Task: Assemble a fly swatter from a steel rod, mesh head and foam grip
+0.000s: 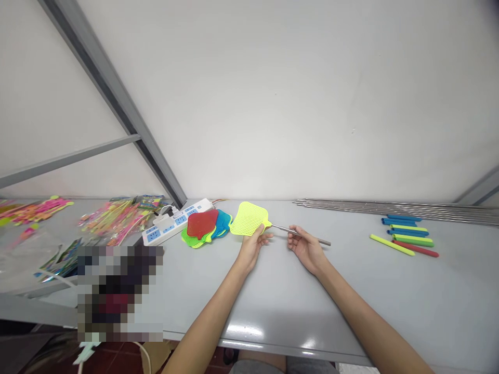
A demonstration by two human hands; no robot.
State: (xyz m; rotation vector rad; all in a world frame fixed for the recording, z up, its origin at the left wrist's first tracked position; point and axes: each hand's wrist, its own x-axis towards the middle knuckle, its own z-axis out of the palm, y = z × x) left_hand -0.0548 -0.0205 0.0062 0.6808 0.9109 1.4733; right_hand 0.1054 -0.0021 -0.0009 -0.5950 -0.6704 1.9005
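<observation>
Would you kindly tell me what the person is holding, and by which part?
A yellow plastic fly swatter: the left hand holds the lower edge of its mesh head, and the right hand holds its metal rod handle.

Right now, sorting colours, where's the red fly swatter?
In the head view, the red fly swatter lies on the blue swatter and green swatter, left of centre, between the white power strip and the yellow swatter.
</observation>
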